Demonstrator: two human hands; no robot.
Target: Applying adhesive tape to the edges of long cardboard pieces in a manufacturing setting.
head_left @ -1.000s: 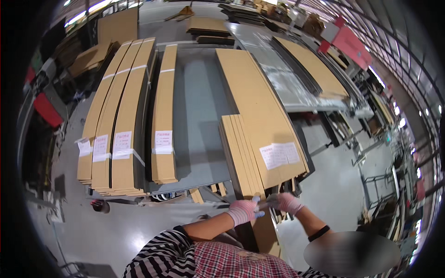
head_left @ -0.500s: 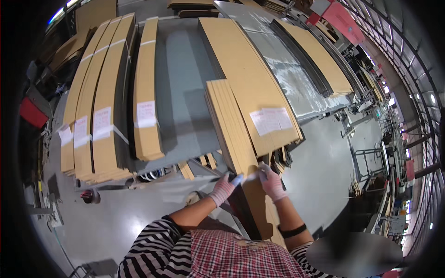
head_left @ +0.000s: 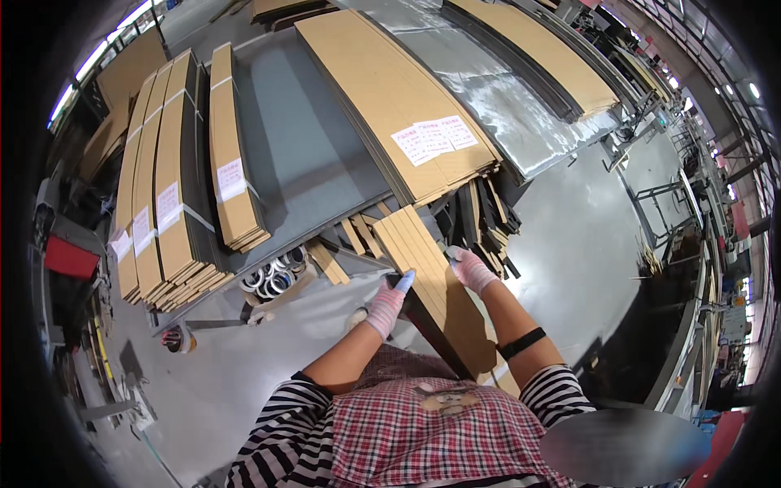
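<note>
- A narrow stack of brown boards, dark along its left side, is held at a slant in front of a checked apron.
- Its left edge is gripped by the left hand, thumb laid on top; the lower fingers are hidden.
- Its right edge is gripped by the right hand; pink-and-white gloves are worn on both.
- The stack's far end is seen just beside the near end of a wide board pile; whether they touch cannot be told.
- That pile is carried on a grey worktop, paper labels laid on it.
- Farther left, strapped bundles are lined up.
- Tape rolls are kept below the worktop's edge.
</note>
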